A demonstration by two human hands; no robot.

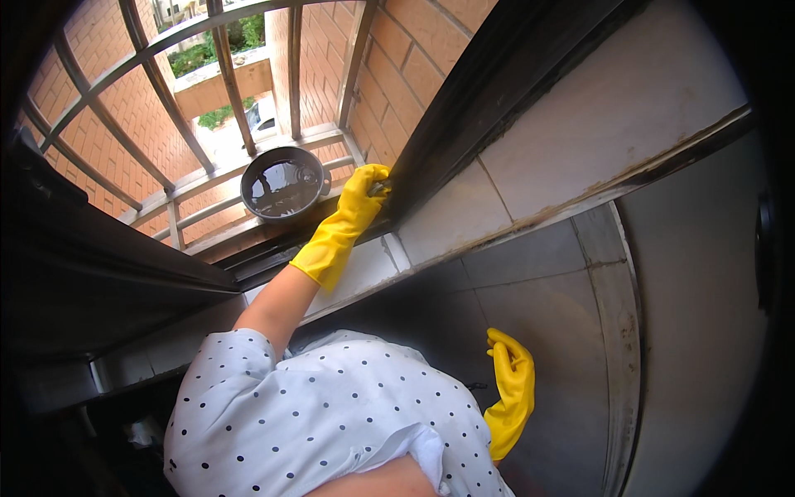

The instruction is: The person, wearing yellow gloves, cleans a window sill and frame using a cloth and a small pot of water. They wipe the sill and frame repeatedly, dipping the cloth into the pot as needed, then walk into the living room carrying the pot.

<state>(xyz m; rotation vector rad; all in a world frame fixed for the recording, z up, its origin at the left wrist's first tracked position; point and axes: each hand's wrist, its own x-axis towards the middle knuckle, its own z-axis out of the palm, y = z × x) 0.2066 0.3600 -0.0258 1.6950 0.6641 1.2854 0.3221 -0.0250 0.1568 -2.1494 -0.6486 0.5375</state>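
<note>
My left hand [354, 209], in a long yellow rubber glove, reaches out to the right end of the window track. Its fingers are curled round a small dark grey wad [378, 190] that looks like a scourer, mostly covered by the glove. The hand presses against the foot of the dark window frame [414, 170]. Just left of it, a round dark basin [284, 184] of murky water rests on the ledge by the bars. My right hand [512, 385], gloved in yellow too, hangs low by my side, fingers loosely bent and apart, holding nothing.
Curved metal security bars [170, 108] enclose the window, with a brick wall [414, 50] beyond. Dirty white tiles [571, 149] line the sill and the wall on the right. A dark window pane [91, 257] stands at the left.
</note>
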